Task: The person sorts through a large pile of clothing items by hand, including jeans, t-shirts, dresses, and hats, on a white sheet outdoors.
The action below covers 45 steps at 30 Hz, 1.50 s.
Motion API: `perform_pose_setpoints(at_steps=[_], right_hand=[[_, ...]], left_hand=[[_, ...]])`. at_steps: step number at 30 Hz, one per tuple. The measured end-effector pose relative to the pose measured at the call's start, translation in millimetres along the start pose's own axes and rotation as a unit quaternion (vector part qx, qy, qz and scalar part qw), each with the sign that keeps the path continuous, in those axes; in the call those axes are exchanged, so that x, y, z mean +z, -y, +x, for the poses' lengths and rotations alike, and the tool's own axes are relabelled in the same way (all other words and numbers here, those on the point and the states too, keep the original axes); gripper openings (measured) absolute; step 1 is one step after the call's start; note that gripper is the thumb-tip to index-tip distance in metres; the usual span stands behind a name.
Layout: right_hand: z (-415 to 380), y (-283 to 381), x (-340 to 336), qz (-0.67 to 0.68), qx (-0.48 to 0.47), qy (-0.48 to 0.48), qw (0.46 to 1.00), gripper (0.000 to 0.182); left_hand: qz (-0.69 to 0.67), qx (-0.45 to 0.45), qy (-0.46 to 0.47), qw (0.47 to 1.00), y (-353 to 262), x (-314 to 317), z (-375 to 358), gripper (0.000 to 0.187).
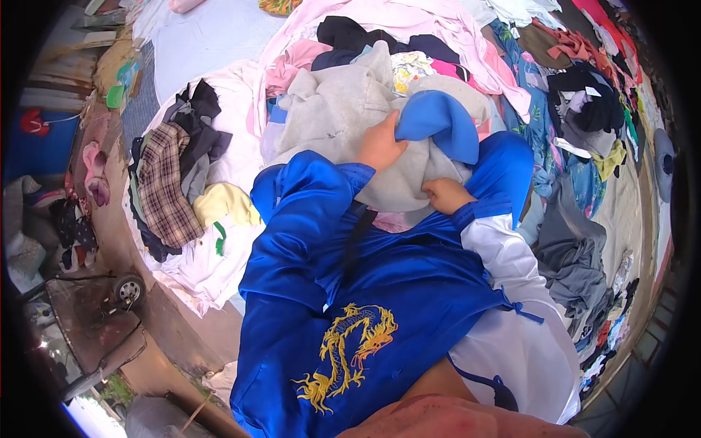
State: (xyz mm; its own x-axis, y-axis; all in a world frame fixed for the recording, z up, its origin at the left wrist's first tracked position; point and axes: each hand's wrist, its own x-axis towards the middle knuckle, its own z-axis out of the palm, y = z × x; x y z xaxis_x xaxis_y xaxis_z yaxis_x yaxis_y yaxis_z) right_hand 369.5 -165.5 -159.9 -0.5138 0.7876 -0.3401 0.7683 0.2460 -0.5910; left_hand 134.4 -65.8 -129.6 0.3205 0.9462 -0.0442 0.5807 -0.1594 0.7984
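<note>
A light grey sweatshirt-like garment point(328, 109) with a bright blue section point(437, 120) lies bunched over my lap and the pile in front of me. My left hand point(382, 143) is closed on the garment, its fingertips at the edge of the blue section. Lower and to the right, my right hand point(447, 196) pinches the grey cloth near its lower edge. Folds hide some of the fingertips, and the garment's full shape cannot be made out.
Beyond the garment are dark clothes point(350, 35) on a pink cloth point(438, 22). At left, a plaid shirt point(166, 182) and a yellow piece point(223, 204) lie heaped. More clothes, including a dark grey garment point(573, 241), spread along the right. A wheeled cart point(95, 321) stands lower left.
</note>
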Motion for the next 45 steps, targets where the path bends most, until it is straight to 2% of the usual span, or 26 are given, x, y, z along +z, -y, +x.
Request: perform_pose_setpoints(at_steps=[2, 5, 7, 9, 11, 12, 15, 16, 18, 19, 22, 25, 26, 28, 29, 30, 31, 33, 34, 35, 36, 37, 38, 41, 42, 45], right_hand=[[-1, -1, 0, 0.011, 0.003, -0.009, 1.000, 0.029], [-3, -1, -3, 0.020, 0.010, -0.019, 1.000, 0.027], [2, -3, 0, 0.026, 0.003, -0.033, 0.999, 0.028], [8, 1, -2, 0.035, -0.006, -0.023, 0.999, 0.028], [12, 6, -7, 0.040, -0.010, -0.014, 0.999, 0.028], [13, 11, -9, 0.042, -0.007, -0.011, 0.999, 0.028], [16, 15, -8, 0.036, -0.007, -0.008, 0.999, 0.028], [15, 15, -6, 0.033, -0.008, -0.006, 0.999, 0.028], [16, 15, -5, 0.039, -0.006, -0.004, 0.999, 0.028], [16, 15, -6, 0.041, -0.005, -0.004, 0.999, 0.028], [15, 11, -5, 0.056, -0.005, -0.010, 0.998, 0.029], [14, 5, -3, 0.084, 0.040, -0.033, 0.995, 0.029], [16, -2, 0, 0.119, 0.058, -0.080, 0.988, 0.029], [23, -9, -3, 0.163, 0.054, -0.314, 0.933, 0.030], [15, 13, -33, 0.195, 0.078, -0.409, 0.888, 0.032], [19, -2, -44, 0.039, 0.020, -0.510, 0.859, 0.041], [20, -7, -50, 0.023, 0.057, -0.537, 0.841, 0.045], [27, -8, -58, -0.007, 0.127, -0.584, 0.802, 0.055], [41, -30, -42, 0.015, 0.193, -0.543, 0.817, 0.069], [57, -56, -30, 0.218, 0.230, -0.494, 0.810, 0.064], [73, -82, -22, 0.410, 0.255, -0.425, 0.766, 0.061], [73, -83, -28, 0.585, 0.268, -0.337, 0.688, 0.058], [70, -82, -29, 0.635, 0.223, -0.294, 0.679, 0.065], [50, -31, -53, 0.607, 0.276, -0.265, 0.696, 0.065], [55, -45, -42, 0.588, 0.292, -0.241, 0.714, 0.059], [45, -41, -36, 0.540, 0.237, -0.110, 0.800, 0.069]], left_hand=[[-0.015, 0.139, 0.034, 0.990, 6, 7, -14, 0.051], [-0.219, 0.086, 0.099, 0.967, 5, -18, -22, 0.028], [-0.133, 0.083, -0.161, 0.975, 22, -39, -11, 0.021], [-0.021, -0.088, -0.232, 0.969, 60, -65, 0, 0.022], [0.064, -0.153, -0.103, 0.981, 99, -69, -7, 0.034], [0.105, -0.181, -0.036, 0.977, 94, -74, -8, 0.040], [0.118, -0.221, 0.057, 0.966, 73, -73, -18, 0.056], [0.105, -0.210, 0.054, 0.970, 79, -69, -20, 0.061], [0.118, -0.016, -0.059, 0.991, 109, -46, -29, 0.066], [0.122, 0.083, -0.116, 0.982, 108, -43, -31, 0.068], [0.166, -0.086, 0.091, 0.978, 80, -68, -34, 0.074], [0.177, -0.150, 0.231, 0.945, 59, -80, -37, 0.083], [0.163, -0.156, 0.269, 0.936, 49, -84, -39, 0.082], [0.150, -0.163, 0.340, 0.914, 38, -89, -48, 0.084], [0.149, -0.165, 0.371, 0.902, 38, -93, -56, 0.086], [0.174, -0.138, 0.374, 0.901, 50, -93, -68, 0.086], [0.197, -0.113, 0.374, 0.899, 63, -93, -75, 0.086], [0.284, -0.127, 0.460, 0.832, 68, -93, -73, 0.086], [0.326, -0.135, 0.498, 0.792, 71, -94, -74, 0.087], [0.332, -0.139, 0.493, 0.792, 74, -94, -73, 0.086], [0.338, -0.141, 0.486, 0.793, 80, -91, -71, 0.084], [0.344, -0.145, 0.481, 0.794, 89, -87, -70, 0.083], [0.333, -0.138, 0.478, 0.801, 102, -82, -67, 0.080], [0.323, -0.131, 0.441, 0.827, 123, -74, -63, 0.073], [0.334, -0.135, 0.410, 0.838, 115, -77, -62, 0.071], [0.349, -0.095, 0.347, 0.865, 113, -98, -63, 0.070]])
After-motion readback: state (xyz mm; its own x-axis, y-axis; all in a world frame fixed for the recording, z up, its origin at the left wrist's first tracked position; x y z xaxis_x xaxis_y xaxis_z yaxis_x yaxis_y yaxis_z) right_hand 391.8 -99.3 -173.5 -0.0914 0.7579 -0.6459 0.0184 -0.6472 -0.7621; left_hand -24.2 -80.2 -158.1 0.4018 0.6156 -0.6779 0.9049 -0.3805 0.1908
